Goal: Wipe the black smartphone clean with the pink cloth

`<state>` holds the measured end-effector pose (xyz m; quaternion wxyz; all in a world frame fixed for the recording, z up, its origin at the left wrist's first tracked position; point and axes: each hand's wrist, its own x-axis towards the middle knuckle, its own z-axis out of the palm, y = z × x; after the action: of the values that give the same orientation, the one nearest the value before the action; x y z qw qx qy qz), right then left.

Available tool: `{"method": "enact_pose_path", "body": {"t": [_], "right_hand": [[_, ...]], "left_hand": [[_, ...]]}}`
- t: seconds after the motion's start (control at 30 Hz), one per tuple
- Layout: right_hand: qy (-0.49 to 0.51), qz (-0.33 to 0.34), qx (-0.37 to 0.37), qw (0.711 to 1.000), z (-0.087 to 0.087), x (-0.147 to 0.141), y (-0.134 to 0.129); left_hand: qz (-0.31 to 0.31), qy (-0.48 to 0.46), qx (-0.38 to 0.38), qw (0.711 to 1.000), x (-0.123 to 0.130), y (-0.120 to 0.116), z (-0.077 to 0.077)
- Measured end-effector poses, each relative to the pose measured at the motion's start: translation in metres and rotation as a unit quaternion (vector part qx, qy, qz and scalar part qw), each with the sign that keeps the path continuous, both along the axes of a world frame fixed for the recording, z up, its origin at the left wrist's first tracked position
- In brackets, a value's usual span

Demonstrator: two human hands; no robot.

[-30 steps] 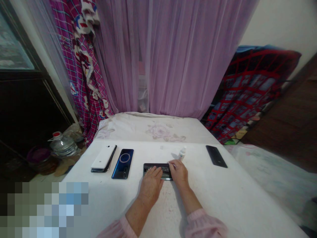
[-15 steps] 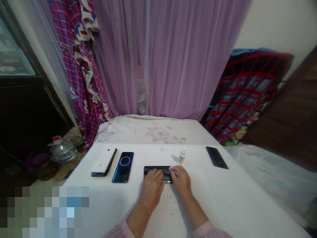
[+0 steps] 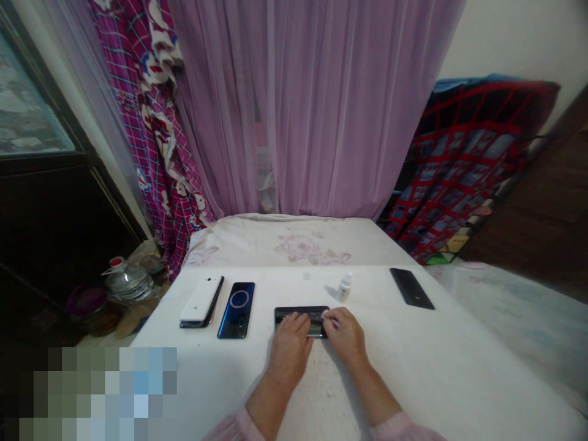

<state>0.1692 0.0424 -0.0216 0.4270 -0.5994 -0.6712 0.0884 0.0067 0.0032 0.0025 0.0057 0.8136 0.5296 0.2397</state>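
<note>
A dark, glossy smartphone (image 3: 316, 327) lies crosswise on the white tabletop in front of me. My left hand (image 3: 290, 346) holds its left part, with the fingers over the top face and the thumb by the near edge. At the right end my right hand (image 3: 343, 334) is closed in a pinch on a small white wad (image 3: 325, 314), pressed to the phone's surface. Whether the wad is cloth or cotton I cannot tell. Just beyond my right hand stands a small white bottle (image 3: 344, 286), upright. My fingers cover part of the phone.
Left of my hands lie a blue phone (image 3: 236, 310) with a ring on its back and a white phone (image 3: 201, 300) stacked on a dark one. A black phone (image 3: 411, 288) lies at the right. Beyond the table hangs a purple curtain (image 3: 358, 110); a water jug (image 3: 130, 282) stands left.
The whole view has shifted slightly, so the things on the table appear a little further right. Both hands keep nearly the same place on the phone.
</note>
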Motion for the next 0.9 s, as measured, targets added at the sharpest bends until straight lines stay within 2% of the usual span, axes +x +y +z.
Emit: {"method": "enact_pose_path", "body": {"t": [0.1,0.4,0.73,0.9], "right_hand": [[0.018,0.009,0.006,1.000,0.000,0.000,-0.001],[0.005,-0.011,0.003,1.000,0.001,-0.007,0.024],[0.002,-0.005,-0.015,1.000,0.001,-0.001,-0.004],[0.014,0.000,-0.011,1.000,0.003,-0.003,0.008]], "left_hand": [[0.001,0.003,-0.003,1.000,0.001,0.000,0.000],[0.000,0.009,-0.007,1.000,0.000,0.000,-0.002],[-0.001,0.004,0.002,1.000,0.000,0.000,0.000],[-0.001,0.001,0.001,1.000,0.000,0.000,0.001]]}}
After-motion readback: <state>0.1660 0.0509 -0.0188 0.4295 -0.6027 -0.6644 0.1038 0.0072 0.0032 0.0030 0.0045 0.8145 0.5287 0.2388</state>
